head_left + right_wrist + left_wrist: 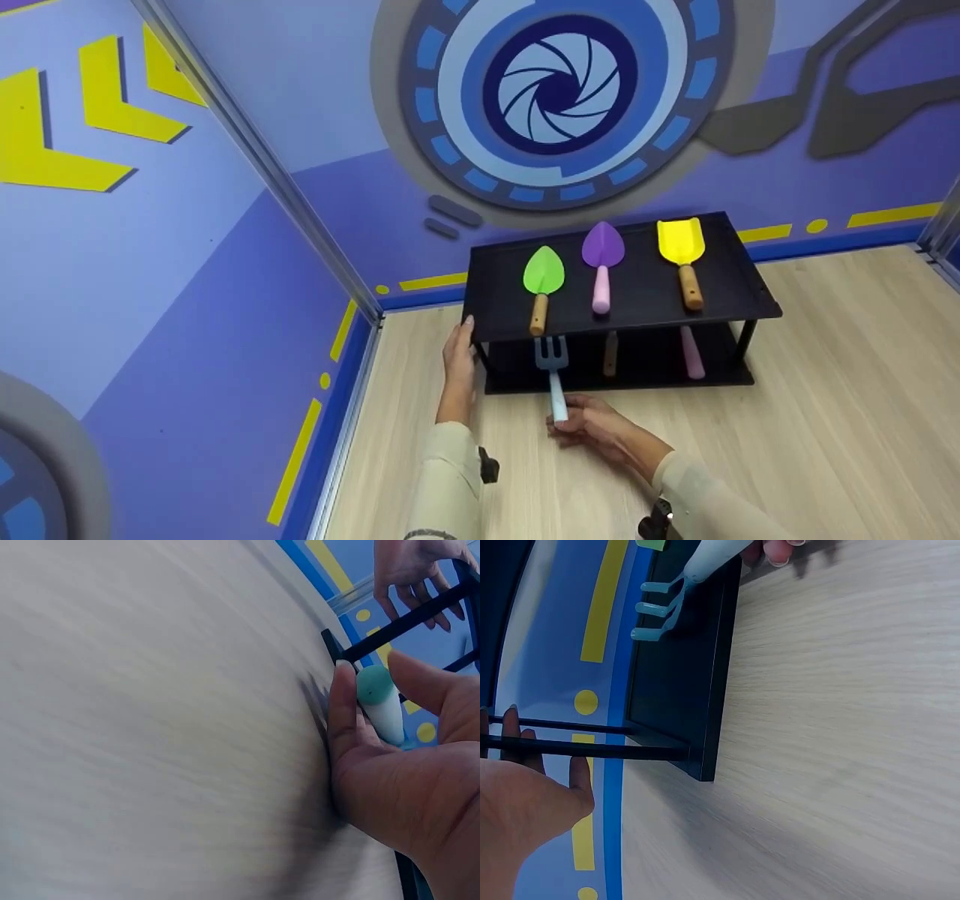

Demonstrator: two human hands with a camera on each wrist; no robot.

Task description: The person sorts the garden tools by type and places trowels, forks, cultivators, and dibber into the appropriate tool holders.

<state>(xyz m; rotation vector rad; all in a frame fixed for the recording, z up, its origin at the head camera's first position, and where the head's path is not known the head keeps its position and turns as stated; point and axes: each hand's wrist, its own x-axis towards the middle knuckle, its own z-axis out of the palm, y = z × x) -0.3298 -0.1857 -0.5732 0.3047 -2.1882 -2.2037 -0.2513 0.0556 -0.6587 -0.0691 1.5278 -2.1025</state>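
A light-blue hand fork (556, 394) juts from the front of a black two-tier rack (630, 311), its tines over the lower board. My right hand (600, 427) holds the end of its handle (386, 716) between thumb and fingers. Against the rack's left side rests my left hand (459, 360), a fingertip at the upper board's edge. Its fingers (511, 727) are spread and extended behind the black post (592, 748) in the left wrist view. On the upper board lie a green trowel (544, 271), a purple trowel with pink handle (602, 247) and a yellow scoop (681, 241).
Beside the fork on the lower board, a wooden handle (610, 355) and a pink handle (691, 352) show; their heads are hidden under the upper board. The rack stands on a pale wood surface (847, 390), near a printed blue wall (337, 210) at the back and left.
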